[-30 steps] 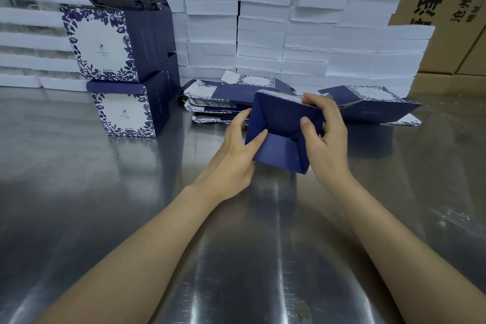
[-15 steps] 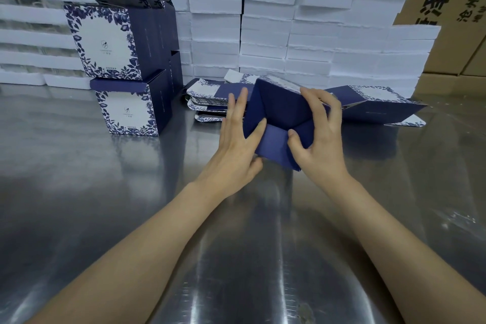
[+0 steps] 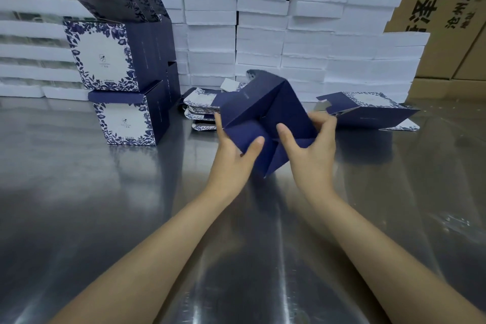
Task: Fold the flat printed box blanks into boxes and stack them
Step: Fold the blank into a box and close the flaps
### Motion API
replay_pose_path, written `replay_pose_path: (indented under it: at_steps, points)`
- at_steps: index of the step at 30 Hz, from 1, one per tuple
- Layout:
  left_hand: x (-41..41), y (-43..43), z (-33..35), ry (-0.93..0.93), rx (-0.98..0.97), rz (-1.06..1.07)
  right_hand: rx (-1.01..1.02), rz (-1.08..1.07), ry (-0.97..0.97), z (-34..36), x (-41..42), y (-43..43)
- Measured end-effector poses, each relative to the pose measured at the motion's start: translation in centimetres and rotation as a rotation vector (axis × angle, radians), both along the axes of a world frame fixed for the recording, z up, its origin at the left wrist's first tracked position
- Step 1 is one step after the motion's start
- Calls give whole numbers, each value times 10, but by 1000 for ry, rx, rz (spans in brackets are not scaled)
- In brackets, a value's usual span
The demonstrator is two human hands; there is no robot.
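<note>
Holding the half-formed navy box tilted over the steel table, base toward the camera, likely for tucking the bottom flaps. Gripping its left edge with the left hand, thumb pressed on a flap, and clasping the right side with the right hand, fingers curled behind. Working beside the pile of flat blanks and stack of finished boxes, apparently for short reaches.

Worktop: filling the lower frame.
Folded boxes: standing stacked at centre left.
Flat blanks: lying piled at centre, behind the part-folded box, which is sitting between the left hand and right hand.
Opened box: lying at centre right.
Slab stacks: lining the back.
Cartons: standing at upper right.
</note>
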State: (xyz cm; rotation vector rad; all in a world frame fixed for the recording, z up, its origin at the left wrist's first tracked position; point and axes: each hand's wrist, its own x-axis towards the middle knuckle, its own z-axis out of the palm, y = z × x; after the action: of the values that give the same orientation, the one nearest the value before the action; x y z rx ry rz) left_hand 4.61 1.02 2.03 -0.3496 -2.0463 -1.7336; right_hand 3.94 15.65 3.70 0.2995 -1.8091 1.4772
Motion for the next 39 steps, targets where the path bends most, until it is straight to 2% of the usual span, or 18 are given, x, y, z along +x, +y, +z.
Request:
replay_pose_path:
  at_steps: [2, 5, 8, 11, 13, 16, 18, 21, 24, 28, 31, 32, 36, 37, 39]
  points:
    - [1, -5, 1, 49, -12, 43, 60, -7, -28, 1, -2, 2]
    - [5, -9, 2, 161, -154, 48, 290, 25, 24, 4, -4, 6]
    - [8, -1, 2, 174, -144, 91, 417, 11, 65, 2, -5, 4]
    - [8, 0, 1, 160, -124, 112, 428, -13, 61, 3, -5, 5]
    - [5, -3, 3, 126, -51, 87, 412, 55, 35, 6, -5, 8]
    - [1, -9, 6, 61, 168, 38, 212, 258, -61, 9, -2, 10]
    - [-1, -14, 10, 55, 249, 15, 149, 274, -30, 7, -2, 11]
    - [-4, -17, 12, 122, 290, -84, 207, 251, 37, 6, -2, 12]
    - [-5, -20, 13, 170, 239, -67, 273, 238, 147, 6, -1, 14]
    - [-4, -29, 11, 433, -53, 63, 322, 275, 268, 2, -4, 17]
    - [-8, -30, 6, 564, -181, 100, 309, 251, 138, -5, -13, 20]
    - [-8, -28, 4, 517, -182, 133, 326, 241, 56, -9, -18, 23]
    - [-8, -25, -6, 133, -214, 326, 340, 289, -263, -27, -37, 45]
    - [-7, -27, -6, 92, -226, 384, 306, 246, -318, -30, -41, 49]
    - [-9, -31, -3, 126, -146, 488, 220, 68, -374, -31, -48, 54]
